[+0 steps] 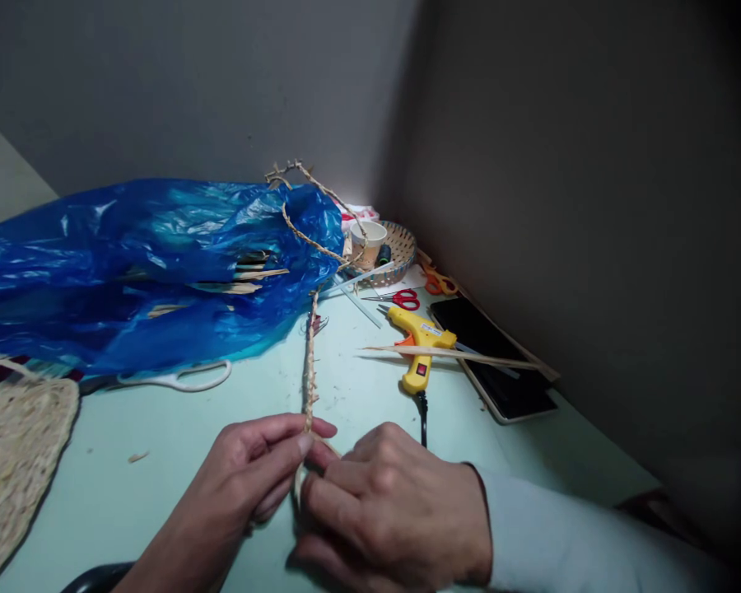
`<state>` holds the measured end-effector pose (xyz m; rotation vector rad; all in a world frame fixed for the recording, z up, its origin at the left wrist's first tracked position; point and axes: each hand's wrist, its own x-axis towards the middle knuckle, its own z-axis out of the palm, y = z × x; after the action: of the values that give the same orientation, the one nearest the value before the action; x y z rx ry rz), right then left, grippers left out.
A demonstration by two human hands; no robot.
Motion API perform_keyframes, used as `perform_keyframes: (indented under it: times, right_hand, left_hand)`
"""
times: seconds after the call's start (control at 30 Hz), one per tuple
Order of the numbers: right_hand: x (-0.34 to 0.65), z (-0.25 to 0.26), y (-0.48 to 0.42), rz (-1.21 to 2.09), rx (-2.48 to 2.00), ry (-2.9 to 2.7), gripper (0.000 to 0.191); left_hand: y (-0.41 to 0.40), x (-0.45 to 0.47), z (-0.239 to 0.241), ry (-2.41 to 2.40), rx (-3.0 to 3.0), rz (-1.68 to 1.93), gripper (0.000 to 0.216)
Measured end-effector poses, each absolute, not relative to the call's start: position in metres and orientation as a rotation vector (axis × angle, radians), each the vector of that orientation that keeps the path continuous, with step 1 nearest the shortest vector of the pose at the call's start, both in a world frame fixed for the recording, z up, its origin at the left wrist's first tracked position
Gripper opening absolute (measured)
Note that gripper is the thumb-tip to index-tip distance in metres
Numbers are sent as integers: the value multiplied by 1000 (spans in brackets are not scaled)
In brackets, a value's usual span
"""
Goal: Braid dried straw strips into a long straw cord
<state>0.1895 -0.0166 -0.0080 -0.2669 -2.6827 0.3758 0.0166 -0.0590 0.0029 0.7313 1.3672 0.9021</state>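
- Probably light, pliable and slightly brittle, the braided straw cord (310, 362) suits a gentle pinch at the plait's near end.
- It runs up the desk (265, 403) from the left hand (247, 473), whose thumb and fingers pinch it.
- Right hand (395, 502) curls just beside; its grip is hidden.
- Knobbly, twisted fibre; glossy, crinkled blue bag (160, 247).

Mat (28, 461) is front L w/ bag (160, 214) behind it, glue gun (417, 371) R of braid (311, 362) & basket (406, 247) at back.

head: camera on wearer's head | looks forward and down across tabletop (179, 428) | left grip (247, 478) and right grip (401, 502) close, near side | far wall (222, 99) and right wall (561, 206) behind
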Motion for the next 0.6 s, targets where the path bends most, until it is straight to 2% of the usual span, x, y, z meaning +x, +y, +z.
perform_keyframes:
  times: [0.1, 0.2, 0.23, 0.3, 0.37, 0.47, 0.6]
  right_hand:
    - [189, -4, -15, 599, -449, -2406, 37]
    - [189, 6, -8, 906, -902, -2090, 19]
    - [188, 9, -5, 1059, -999, -2039, 18]
    - [188, 11, 0, 1426, -1000, -2015, 25]
    - [187, 10, 2, 1691, -887, -2036, 22]
    - [186, 3, 0, 1702, -875, -2050, 21]
    - [184, -5, -2, 1724, -882, -1987, 25]
  left_hand:
    - [-58, 18, 6, 1361, 722, 894, 32]
    - [-56, 17, 3, 1297, 737, 896, 32]
    - [-56, 16, 2, 1275, 752, 895, 31]
    - [-55, 15, -2, 1243, 775, 885, 33]
    - [-55, 15, -4, 1232, 768, 877, 41]
    - [-56, 16, -8, 1209, 804, 889, 46]
    - [-59, 18, -10, 1156, 928, 917, 31]
